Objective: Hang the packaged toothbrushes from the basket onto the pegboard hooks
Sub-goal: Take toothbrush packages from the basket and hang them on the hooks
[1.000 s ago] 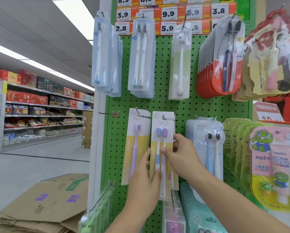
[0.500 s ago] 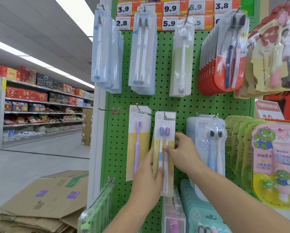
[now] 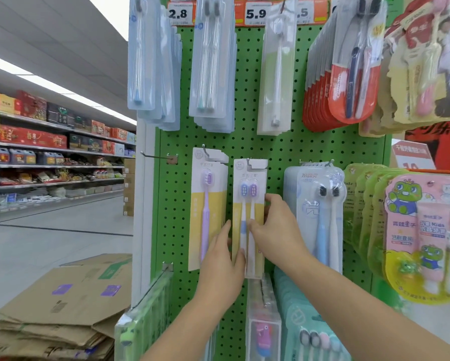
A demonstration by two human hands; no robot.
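Between the fingers of both hands, the yellow twin-toothbrush pack (image 3: 249,217) hung on its pegboard hook (image 3: 249,162), flat to the green pegboard (image 3: 291,147). Left hand (image 3: 222,261) lay on the pack's lower left edge, fingers (image 3: 225,231) nearly straight, pressing rather than clasping. Right hand (image 3: 276,230) pinched the right edge, thumb on the front, fingers (image 3: 273,199) curled behind. Just left of the left fingers hung a single purple-brush pack (image 3: 208,204) on its own hook. Judgement: pack appeared seated; to finish well, square it against its neighbour, confirm the hook passed fully through the hang hole, then release both hands gently to avoid swing. Basket not in view. Hang hole obscured by the card's folded top; whether more packs sat behind this one could not be told. Upper packs and price tags were cut off.
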